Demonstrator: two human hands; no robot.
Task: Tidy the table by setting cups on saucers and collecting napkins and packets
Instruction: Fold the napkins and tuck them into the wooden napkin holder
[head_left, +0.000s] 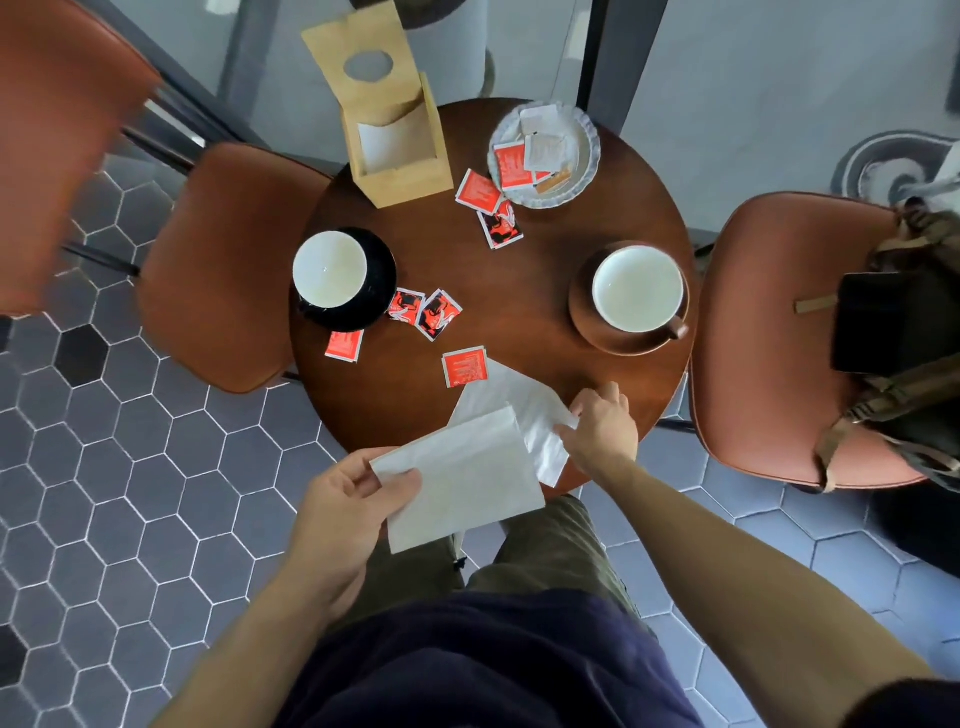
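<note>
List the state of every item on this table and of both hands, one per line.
Left hand: pinches a white napkin, held off the table.
Right hand: grips a second napkin lying on the table edge.
Left cup: empty, on black saucer.
Right cup: empty, on brown saucer.
Napkin box: lid open.
White plate: holds some packets.
Red packets: scattered loose.

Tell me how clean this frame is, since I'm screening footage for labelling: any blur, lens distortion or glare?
Head view: strong wide-angle bending, so the chairs and floor tiles curve toward the edges; the top-left chair back is smeared by blur; the table, cups and red packets are sharp; lighting is soft and even, with slight glare inside the left cup; both hands holding napkins read clearly.
</note>
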